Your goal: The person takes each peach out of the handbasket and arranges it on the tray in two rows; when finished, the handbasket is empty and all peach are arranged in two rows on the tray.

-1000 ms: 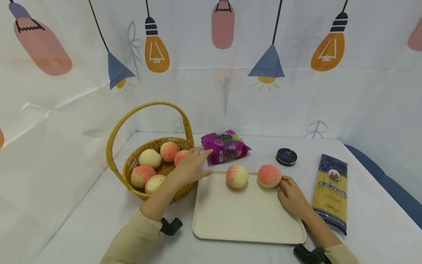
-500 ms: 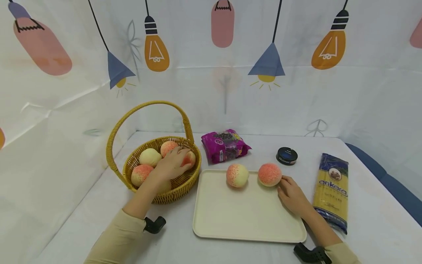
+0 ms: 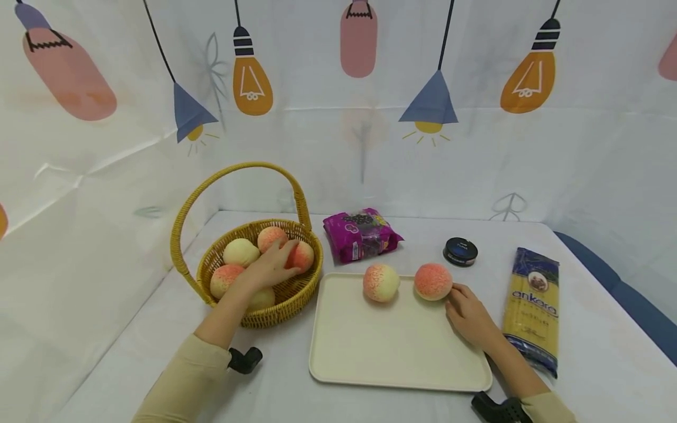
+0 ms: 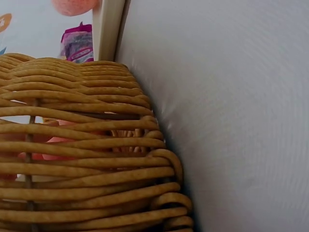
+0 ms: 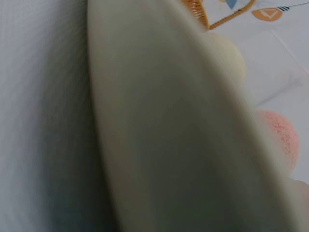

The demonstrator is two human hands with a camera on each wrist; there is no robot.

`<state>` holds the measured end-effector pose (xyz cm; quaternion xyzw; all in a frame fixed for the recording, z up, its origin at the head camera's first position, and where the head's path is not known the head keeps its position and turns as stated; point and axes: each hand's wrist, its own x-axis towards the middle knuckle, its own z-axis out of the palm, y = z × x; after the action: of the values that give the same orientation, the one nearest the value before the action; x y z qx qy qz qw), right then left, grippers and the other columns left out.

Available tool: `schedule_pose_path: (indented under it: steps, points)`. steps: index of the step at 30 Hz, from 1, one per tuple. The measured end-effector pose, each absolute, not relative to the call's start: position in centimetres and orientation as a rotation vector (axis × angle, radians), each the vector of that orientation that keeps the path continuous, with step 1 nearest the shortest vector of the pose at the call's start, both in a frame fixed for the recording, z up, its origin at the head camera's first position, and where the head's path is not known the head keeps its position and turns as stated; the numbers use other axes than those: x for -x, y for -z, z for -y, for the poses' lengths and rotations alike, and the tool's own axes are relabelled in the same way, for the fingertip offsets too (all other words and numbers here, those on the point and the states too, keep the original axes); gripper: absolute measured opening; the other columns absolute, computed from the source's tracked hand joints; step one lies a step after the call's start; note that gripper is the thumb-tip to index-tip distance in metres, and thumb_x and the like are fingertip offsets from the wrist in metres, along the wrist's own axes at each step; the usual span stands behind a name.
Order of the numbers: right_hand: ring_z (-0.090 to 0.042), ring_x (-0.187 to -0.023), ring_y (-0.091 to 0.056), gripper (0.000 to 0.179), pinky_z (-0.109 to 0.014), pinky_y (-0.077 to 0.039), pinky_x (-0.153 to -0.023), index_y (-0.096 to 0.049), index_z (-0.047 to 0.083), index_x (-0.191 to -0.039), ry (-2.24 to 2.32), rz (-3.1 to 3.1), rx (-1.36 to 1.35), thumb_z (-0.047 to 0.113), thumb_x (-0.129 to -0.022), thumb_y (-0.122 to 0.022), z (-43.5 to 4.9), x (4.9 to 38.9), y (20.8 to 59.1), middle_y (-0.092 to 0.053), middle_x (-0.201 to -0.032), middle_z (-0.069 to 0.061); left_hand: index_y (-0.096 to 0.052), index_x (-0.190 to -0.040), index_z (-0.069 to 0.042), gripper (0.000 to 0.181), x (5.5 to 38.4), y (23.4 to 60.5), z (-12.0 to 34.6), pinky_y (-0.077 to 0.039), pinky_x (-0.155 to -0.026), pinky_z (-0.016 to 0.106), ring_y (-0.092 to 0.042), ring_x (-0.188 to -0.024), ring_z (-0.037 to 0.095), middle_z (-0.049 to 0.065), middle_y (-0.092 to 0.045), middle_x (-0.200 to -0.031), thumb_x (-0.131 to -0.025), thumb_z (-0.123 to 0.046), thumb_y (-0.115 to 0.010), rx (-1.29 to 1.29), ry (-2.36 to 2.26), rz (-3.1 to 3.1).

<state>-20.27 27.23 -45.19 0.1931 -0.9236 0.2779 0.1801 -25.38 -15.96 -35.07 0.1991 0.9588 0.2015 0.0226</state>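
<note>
As two arms in beige sleeves (image 3: pixel 185 376) reach forward over a white-covered table (image 3: pixel 285 399), each wears a small black wrist device (image 3: pixel 245 359). Nearest on the tabletop is a cream rectangular tray with rounded corners (image 3: pixel 391 352). The right hand (image 3: pixel 469 317) rests over the tray's right edge, fingers loosely bent; whether they pinch the rim cannot be told. Its fingertips are right beside a round coral-pink peach (image 3: pixel 433 281) at the tray's far edge. To the left of that, slightly apart, sits a cream peach with a speckled pink blush (image 3: pixel 381 282). Well to the right of the tray lies a long blue-and-gold plastic packet marked "ankara" (image 3: pixel 533 305).

Left of the tray stands a golden-brown wicker basket (image 3: pixel 270 319) with a tall arched handle. Inside, the left hand (image 3: pixel 267 267) pinches a pink-red peach (image 3: pixel 302 257), at the basket's right side, between thumb and fingers. Around it lie a pale peach partly hidden under the wrist (image 3: pixel 263 298), a blushed peach (image 3: pixel 224 281), a plain cream-yellow peach (image 3: pixel 240 252) and an orange-pink peach (image 3: pixel 271 237) at the back.

Farther off are a flat round black tin (image 3: pixel 460 251) and a shiny purple bag (image 3: pixel 361 235), beyond the tray. Behind everything hangs a white backdrop printed with colourful lamps (image 3: pixel 317 147).
</note>
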Motion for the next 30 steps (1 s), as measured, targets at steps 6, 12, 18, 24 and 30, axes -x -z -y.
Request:
schedule_pose_path:
  steps: [6, 12, 18, 24, 30]
  points:
    - [-0.042, -0.106, -0.049, 0.033, -0.053, -0.039, -0.088, -0.054, -0.014, -0.113, -0.785, 2.603, -0.549, -0.002, -0.083, -0.055, -27.2, 20.3, 45.3, -0.051, -0.115, -0.025, -0.027, -0.141, -0.002, 0.068, 26.2, 35.9, 15.7, -0.034, -0.094, 0.057, -0.037, -0.119, 0.048, 0.034, -0.028, -0.135, -0.087, -0.026, -0.062, -0.627, -0.595, -2.989]
    - [-0.042, -0.107, -0.049, 0.033, -0.053, -0.038, -0.089, -0.053, -0.013, -0.114, -0.789, 2.613, -0.545, -0.001, -0.084, -0.055, -27.3, 20.4, 45.3, -0.050, -0.116, -0.025, -0.030, -0.140, -0.003, 0.072, 26.4, 36.5, 15.4, -0.046, -0.076, 0.055, -0.046, -0.107, 0.051, 0.029, -0.037, -0.130, -0.083, -0.025, -0.067, -0.666, -0.340, -3.127]
    - [-0.042, -0.108, -0.048, 0.033, -0.053, -0.037, -0.090, -0.054, -0.013, -0.114, -0.792, 2.611, -0.532, -0.001, -0.083, -0.055, -27.3, 20.4, 45.3, -0.050, -0.116, -0.025, -0.041, -0.133, 0.000, 0.070, 27.4, 36.7, 15.7, -0.044, -0.084, 0.050, -0.045, -0.109, 0.044, 0.021, -0.047, -0.126, -0.078, -0.029, -0.072, -0.979, -0.127, -3.226]
    - [-0.041, -0.110, -0.047, 0.035, -0.053, -0.037, -0.091, -0.052, -0.013, -0.116, -0.807, 2.632, -0.529, -0.001, -0.084, -0.054, -27.3, 20.4, 45.3, -0.049, -0.118, -0.025, -0.051, -0.126, -0.005, 0.058, 29.1, 37.1, 17.3, -0.032, -0.099, 0.051, -0.046, -0.113, 0.037, 0.019, -0.049, -0.124, -0.076, -0.022, -0.074, -1.394, -0.309, -3.059]
    - [-0.041, -0.110, -0.046, 0.035, -0.053, -0.036, -0.091, -0.052, -0.014, -0.117, -0.802, 2.634, -0.543, -0.001, -0.084, -0.054, -27.2, 20.4, 45.3, -0.049, -0.118, -0.025, -0.054, -0.124, -0.012, 0.059, 29.2, 37.3, 18.0, -0.042, -0.089, 0.048, -0.045, -0.115, 0.036, 0.019, -0.044, -0.131, -0.070, -0.011, -0.078, -1.571, -0.224, -2.996]
